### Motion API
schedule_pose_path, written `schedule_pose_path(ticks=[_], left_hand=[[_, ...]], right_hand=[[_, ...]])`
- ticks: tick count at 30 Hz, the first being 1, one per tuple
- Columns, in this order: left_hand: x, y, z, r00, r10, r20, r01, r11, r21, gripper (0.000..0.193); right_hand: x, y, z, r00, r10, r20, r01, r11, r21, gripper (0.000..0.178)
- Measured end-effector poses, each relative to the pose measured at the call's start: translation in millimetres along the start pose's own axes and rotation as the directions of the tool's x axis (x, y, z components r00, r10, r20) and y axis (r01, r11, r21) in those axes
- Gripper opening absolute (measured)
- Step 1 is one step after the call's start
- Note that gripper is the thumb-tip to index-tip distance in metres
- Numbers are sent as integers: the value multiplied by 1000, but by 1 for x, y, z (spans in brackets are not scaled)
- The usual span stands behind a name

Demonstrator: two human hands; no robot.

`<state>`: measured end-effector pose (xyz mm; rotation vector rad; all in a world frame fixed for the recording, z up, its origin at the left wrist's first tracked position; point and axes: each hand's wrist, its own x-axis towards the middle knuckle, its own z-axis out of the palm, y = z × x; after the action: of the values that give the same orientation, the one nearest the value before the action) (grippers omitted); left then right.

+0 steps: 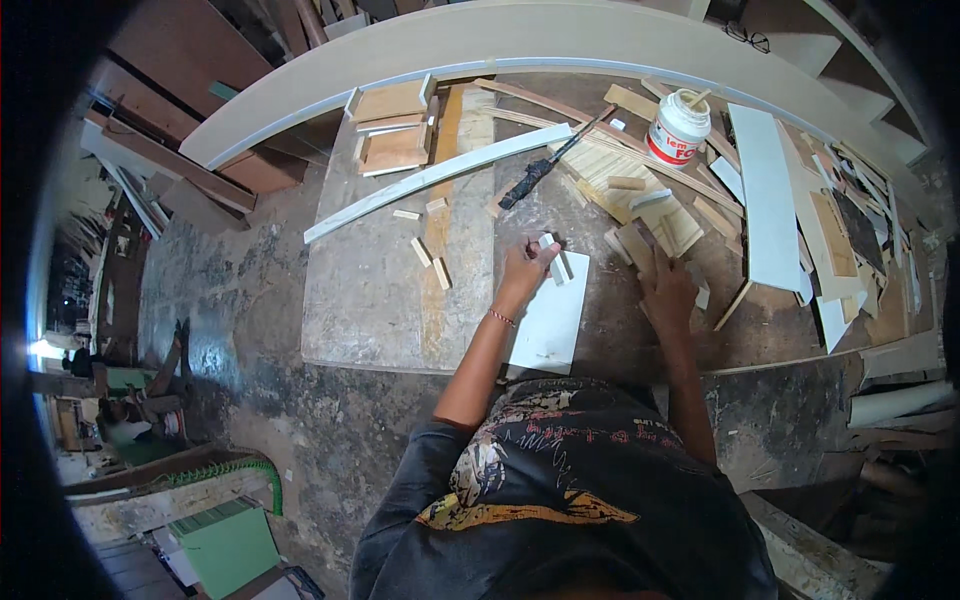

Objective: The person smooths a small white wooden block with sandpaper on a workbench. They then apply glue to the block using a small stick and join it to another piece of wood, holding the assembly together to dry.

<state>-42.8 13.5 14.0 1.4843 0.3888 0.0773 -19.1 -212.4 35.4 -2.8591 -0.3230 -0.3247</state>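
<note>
My left hand (524,272) is closed in a pinch on a small white-faced wooden block (547,241). Below its fingers, a short white strip (563,268) lies at the top of a white panel (553,330). To the right, my right hand (669,287) has its fingers closed on the edge of a flat brown wooden block (634,242); part of the grip is hidden by the hand. Beyond the hands, a tool with a dark wrapped handle (527,186) lies slantwise on the worktable (380,310).
A white tub (680,130) with a stick in it stands among wooden offcuts (625,185). Small wood sticks (441,273), a long white strip (430,178) and shallow wooden trays (392,150) lie to the left. A white board (768,200) rests at right. A long pale panel (480,40) borders the far side.
</note>
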Motion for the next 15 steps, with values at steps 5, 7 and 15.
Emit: schedule_pose_path(ticks=[5, 7, 15], left_hand=[[-12, 0, 8, 1000, -22, 19, 22, 1000, 9, 22], [-13, -6, 11, 998, -49, -45, 45, 996, -82, 24], [-22, 0, 11, 976, -126, -178, 109, 989, -100, 30]], right_hand=[[0, -5, 2, 954, -178, -241, 217, 965, 147, 54], [-7, -27, 0, 987, -151, -63, 163, 877, 453, 57], [-14, -83, 9, 939, -334, -86, 308, 703, 641, 64]])
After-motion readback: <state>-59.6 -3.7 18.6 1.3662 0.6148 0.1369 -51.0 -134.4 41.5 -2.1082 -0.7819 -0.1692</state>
